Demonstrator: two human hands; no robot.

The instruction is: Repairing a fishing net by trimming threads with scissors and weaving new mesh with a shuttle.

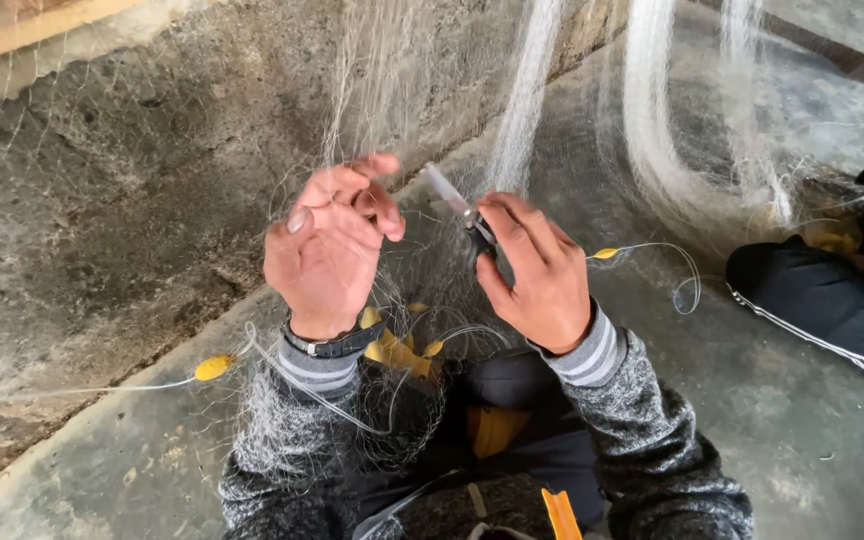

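Note:
My left hand point(330, 245) is raised with its fingers curled, pinching fine white fishing net point(392, 130) that hangs in front of me. My right hand point(540, 268) grips a small knife point(457, 203) by its dark handle, the pale blade pointing up and left toward my left fingertips. The two hands are a few centimetres apart with net mesh between them. More net drapes over my grey sleeves and lap. A dark watch strap sits on my left wrist.
A rough concrete wall point(122, 190) rises at left and meets the concrete floor point(772, 420). Yellow oval floats point(214, 367) on a white line lie on the floor. Bundled net strands point(652, 130) hang at the back right. Another person's dark trouser leg point(822, 300) lies at right.

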